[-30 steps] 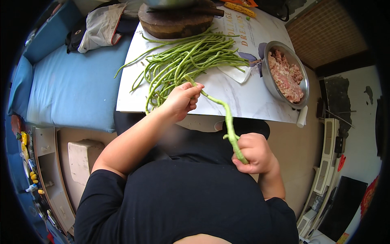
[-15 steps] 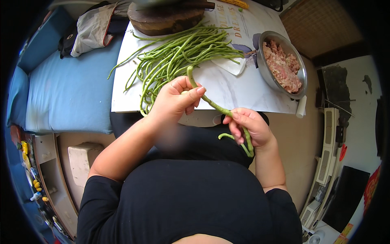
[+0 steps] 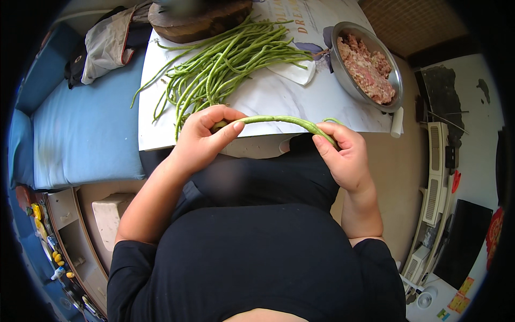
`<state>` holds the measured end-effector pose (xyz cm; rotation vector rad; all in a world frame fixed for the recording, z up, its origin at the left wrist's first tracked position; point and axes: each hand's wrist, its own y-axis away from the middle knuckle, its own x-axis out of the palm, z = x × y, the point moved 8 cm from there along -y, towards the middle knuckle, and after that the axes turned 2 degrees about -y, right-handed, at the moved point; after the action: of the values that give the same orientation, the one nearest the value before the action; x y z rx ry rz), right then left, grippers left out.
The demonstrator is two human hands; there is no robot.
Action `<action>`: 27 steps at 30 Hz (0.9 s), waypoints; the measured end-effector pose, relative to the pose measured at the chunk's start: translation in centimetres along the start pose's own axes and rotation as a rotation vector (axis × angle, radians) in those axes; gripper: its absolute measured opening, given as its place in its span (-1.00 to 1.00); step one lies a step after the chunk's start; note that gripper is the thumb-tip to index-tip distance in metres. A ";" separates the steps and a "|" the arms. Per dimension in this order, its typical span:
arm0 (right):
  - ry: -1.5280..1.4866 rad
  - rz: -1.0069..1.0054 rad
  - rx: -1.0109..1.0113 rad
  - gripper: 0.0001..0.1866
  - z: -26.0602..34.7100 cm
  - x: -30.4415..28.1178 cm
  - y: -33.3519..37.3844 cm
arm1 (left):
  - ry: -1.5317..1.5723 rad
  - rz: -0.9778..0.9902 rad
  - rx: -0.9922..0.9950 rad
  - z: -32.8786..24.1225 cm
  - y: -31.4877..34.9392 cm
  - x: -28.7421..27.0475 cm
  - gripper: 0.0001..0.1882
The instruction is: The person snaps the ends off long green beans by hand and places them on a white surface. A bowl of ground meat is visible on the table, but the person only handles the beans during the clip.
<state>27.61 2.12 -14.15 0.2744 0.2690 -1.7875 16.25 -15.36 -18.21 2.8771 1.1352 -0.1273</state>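
Note:
A thick green long bean (image 3: 279,118) is stretched in a slight arch between my two hands, above the near edge of the table. My left hand (image 3: 206,131) pinches its left end between thumb and fingers. At the other side my right hand (image 3: 343,153) grips it with thumb and forefinger; a bit of green shows behind that forefinger, and the rest is hidden. Beyond my left hand, a loose heap of long beans (image 3: 225,64) lies on the marble-patterned table (image 3: 289,102), some tips reaching its left side.
A steel bowl (image 3: 339,64) of minced meat (image 3: 367,70) stands at the table's right edge. Behind the beans sits a round wooden chopping board (image 3: 198,24). White paper (image 3: 295,72) lies beside the heap. A blue sofa (image 3: 86,123) adjoins the table on the left.
My right hand has risen and the left has moved slightly left and down. The bean, slanting before with its right part hanging below, now runs nearly level between them.

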 end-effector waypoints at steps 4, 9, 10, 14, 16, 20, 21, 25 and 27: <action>0.094 -0.011 -0.129 -0.81 0.7 0.0 0.2 | 0.038 0.073 0.072 -0.4 -0.4 -1.1 -0.69; 0.139 0.071 -0.174 -0.80 1.4 1.3 0.3 | -0.011 0.272 -0.147 -0.7 -0.9 1.5 -0.60; 0.137 0.085 -0.165 -0.80 1.3 1.6 0.3 | -0.030 0.360 -0.190 -0.7 -0.7 3.0 -0.66; 0.118 0.165 -0.099 -0.81 1.1 2.5 0.3 | 0.186 0.448 -0.216 0.1 -0.1 5.5 -0.78; 0.043 0.176 -0.128 -0.81 0.8 2.7 0.2 | 0.270 0.437 -0.176 0.1 0.0 5.5 -0.77; -0.487 0.268 0.022 -0.82 -1.0 4.1 -0.1 | 0.606 0.393 -0.160 -0.2 0.3 5.9 -0.72; -0.613 0.324 0.126 -0.82 -1.1 4.6 -0.1 | 0.688 0.374 -0.147 -0.3 0.4 6.1 -0.71; -0.902 0.467 0.318 -0.76 -1.1 6.9 0.0 | 0.885 0.362 -0.037 -0.8 0.3 6.1 -0.68; -0.953 0.528 0.337 -0.67 -1.1 7.9 0.0 | 0.977 0.365 0.071 -1.1 0.3 5.8 -0.72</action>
<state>25.91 -4.75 -17.72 -0.2690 -0.7247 -1.2532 20.73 -11.62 -17.67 3.1552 0.5859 1.3823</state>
